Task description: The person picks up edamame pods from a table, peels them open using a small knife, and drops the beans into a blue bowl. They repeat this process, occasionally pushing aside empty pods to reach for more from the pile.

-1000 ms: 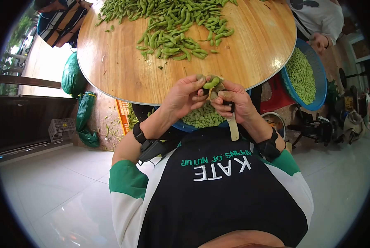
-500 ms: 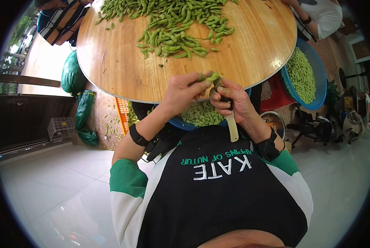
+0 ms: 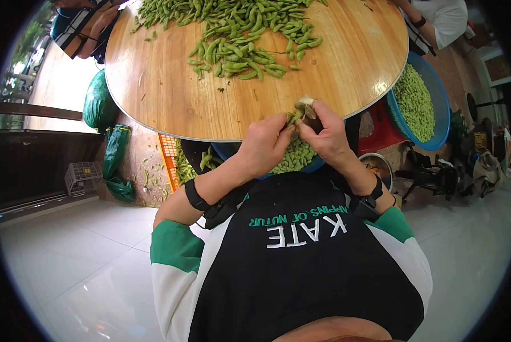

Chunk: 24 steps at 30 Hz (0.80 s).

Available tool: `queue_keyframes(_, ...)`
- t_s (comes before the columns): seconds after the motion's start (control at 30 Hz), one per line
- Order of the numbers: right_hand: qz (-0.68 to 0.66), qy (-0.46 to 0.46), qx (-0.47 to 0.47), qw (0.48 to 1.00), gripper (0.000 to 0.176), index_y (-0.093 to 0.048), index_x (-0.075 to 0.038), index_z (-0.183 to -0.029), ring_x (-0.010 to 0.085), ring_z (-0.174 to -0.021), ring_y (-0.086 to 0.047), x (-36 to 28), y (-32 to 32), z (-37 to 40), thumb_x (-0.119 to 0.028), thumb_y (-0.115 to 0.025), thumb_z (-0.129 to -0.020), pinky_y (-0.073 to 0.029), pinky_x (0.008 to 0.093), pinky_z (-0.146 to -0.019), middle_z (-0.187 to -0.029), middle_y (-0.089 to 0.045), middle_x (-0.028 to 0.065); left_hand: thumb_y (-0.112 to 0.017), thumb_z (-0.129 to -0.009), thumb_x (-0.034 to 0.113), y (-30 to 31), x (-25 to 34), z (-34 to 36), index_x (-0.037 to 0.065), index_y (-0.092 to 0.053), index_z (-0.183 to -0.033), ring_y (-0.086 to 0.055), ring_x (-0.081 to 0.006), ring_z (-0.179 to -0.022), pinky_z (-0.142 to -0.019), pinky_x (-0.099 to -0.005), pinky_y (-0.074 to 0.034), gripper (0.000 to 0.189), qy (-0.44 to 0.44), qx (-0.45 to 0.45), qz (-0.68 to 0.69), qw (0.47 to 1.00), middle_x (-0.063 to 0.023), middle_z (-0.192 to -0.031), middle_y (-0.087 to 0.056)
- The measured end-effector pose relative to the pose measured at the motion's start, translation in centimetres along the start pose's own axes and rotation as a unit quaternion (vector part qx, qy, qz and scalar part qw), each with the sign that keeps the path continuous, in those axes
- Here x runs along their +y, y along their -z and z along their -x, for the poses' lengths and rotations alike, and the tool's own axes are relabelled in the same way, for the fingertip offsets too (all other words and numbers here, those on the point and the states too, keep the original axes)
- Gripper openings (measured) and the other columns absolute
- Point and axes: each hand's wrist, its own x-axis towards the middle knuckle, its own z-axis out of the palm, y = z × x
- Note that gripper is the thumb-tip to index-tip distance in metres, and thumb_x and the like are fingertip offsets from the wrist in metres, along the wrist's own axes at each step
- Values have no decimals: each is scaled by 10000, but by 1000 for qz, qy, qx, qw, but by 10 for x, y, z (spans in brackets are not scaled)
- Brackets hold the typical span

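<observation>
Both hands meet just over the near edge of the round wooden table (image 3: 170, 97). A green edamame pod (image 3: 292, 118) is pinched between their thumbs and fingers. My left hand (image 3: 265, 142) is closed on the pod from the left. My right hand (image 3: 328, 135) closes on it from the right, with brownish coverings on its fingertips and a pale end showing above them. I cannot tell whether it also holds a tool. Right below my hands, a blue basin (image 3: 315, 166) contains shelled beans (image 3: 295, 155). A heap of edamame pods (image 3: 232, 51) lies farther back on the table.
At the right stands a blue basket (image 3: 445, 114) of shelled beans, near a red stool (image 3: 375, 134). An orange crate (image 3: 165, 157) with pods stands left of my knees. Green sacks (image 3: 98, 102) lie on the left floor. Two people sit across the table.
My hands have lowered toward me and the basin, and the right has turned over. The cream handle that hung from my right hand no longer shows. The person at far left has moved a hand.
</observation>
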Motion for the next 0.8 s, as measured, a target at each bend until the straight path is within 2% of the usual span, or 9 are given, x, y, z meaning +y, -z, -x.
queue_keyframes(0.17, 56, 59, 12, 997, 212, -542, 11, -953, 230, -679, -550, 7, -6, 2, 6, -607, -751, -444, 327, -608, -778, -524, 154, -566, -848, 66, 0, 4, 5, -23, -494, -781, -540, -436, -658, -556, -453, -423, 133, -31, -10, -23, 999, -240, -683, -530)
queue_keyframes(0.27, 34, 14, 0, 999, 188, -534, 12, -943, 220, -641, -557, 16, -7, 4, 7, -575, -760, -441, 325, -581, -751, -539, 142, -586, -833, 61, 3, 3, 4, -29, -523, -844, -553, -415, -660, -560, -425, -438, 111, 76, -75, -19, 994, -250, -741, -550)
queue_keyframes(0.33, 22, -21, -11, 999, 177, -533, 13, -945, 201, -615, -559, 13, -7, 4, 5, -558, -770, -438, 311, -560, -734, -556, 121, -615, -824, 32, 0, -3, 6, -31, -560, -907, -610, -278, -632, -560, -341, -470, 118, 48, -13, 2, 999, -179, -772, -605)
queue_keyframes(0.4, -256, -227, -40, 939, 163, -544, 8, -945, 126, -548, -536, 4, -5, 4, 2, -520, -785, -415, 250, -496, -723, -580, 62, -632, -820, 21, -8, -6, 5, -30, -575, -925, -603, -195, -654, -576, -296, -477, 129, 76, -4, 167, 983, -121, -781, -612)
queue_keyframes(0.43, -256, -227, -41, 939, 163, -544, 8, -945, 126, -548, -536, 4, -5, 3, 2, -520, -785, -415, 250, -496, -723, -580, 62, -649, -817, 9, -11, -8, 5, -28, -590, -942, -596, -113, -675, -591, -251, -483, 143, 101, 5, 329, 939, -63, -789, -618)
queue_keyframes(0.5, -372, -269, -47, 887, 185, -554, 4, -967, 65, -508, -504, 5, -2, 2, 1, -498, -790, -384, 199, -445, -743, -580, 25, -652, -820, -1, -10, -13, 9, -27, -591, -957, -583, -82, -716, -616, -230, -485, 152, 87, -10, 308, 947, -35, -814, -613)
queue_keyframes(0.67, -351, -286, -82, 888, 205, -559, -4, -983, 66, -509, -513, 1, -4, 7, 1, -501, -787, -384, 207, -435, -721, -577, 31, -637, -856, 30, -3, -13, 4, -26, -585, -1000, -574, -64, -734, -624, -210, -479, 163, 86, -29, 260, 961, -29, -851, -617)
queue_keyframes(0.73, -314, -285, -101, 900, 199, -562, -2, -977, 76, -536, -530, 1, -3, 11, 0, -501, -787, -405, 215, -462, -713, -576, 30, -605, -894, 78, 3, -16, -1, -21, -584, -991, -561, -64, -685, -571, -209, -459, 140, 143, -40, 399, 905, -32, -844, -618)
queue_keyframes(0.8, -177, -168, -127, 962, 169, -569, 6, -959, 87, -613, -557, 3, -3, 18, -19, -527, -797, -445, 238, -545, -717, -588, 30, -595, -905, 97, 9, -6, -5, -15, -586, -979, -549, -63, -649, -535, -201, -435, 135, 164, -15, 429, 888, -31, -826, -620)
